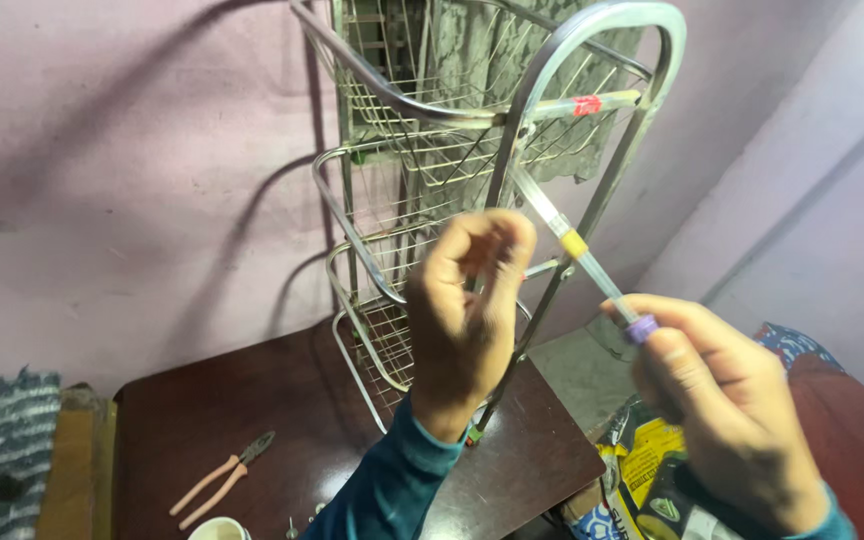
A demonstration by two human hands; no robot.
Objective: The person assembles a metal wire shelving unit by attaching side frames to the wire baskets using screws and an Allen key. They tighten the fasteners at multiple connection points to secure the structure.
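Clear plastic: a thin see-through tube (592, 268) with a yellow band (574, 243) partway along and a purple cap (640, 328) at its lower end, slanting from upper left to lower right in front of the rack.
Right hand (727, 415): fingers pinched closed round the purple-capped end; the tube rises up and left out of this grip.
Left hand (467, 310): raised, fingers curled closed near the tube's upper stretch and against a rack upright; whether it clasps the tube or the rack bar I cannot tell.
Rack: a tiered shiny steel wire-basket rack (422, 130) standing on the table, just behind both hands.
Red label: a small red band (586, 104) on a second clear tube lying across the rack's top rail.
Table: a dark brown wooden tabletop (242, 400) against a pink wall.
Pliers: pink-handled pliers (220, 480) lying on the table, well left of the hands.
Cup: a white cup rim (218, 528) at the bottom edge.
Packages: yellow, black and blue printed packets (642, 480) on the floor below the right hand.
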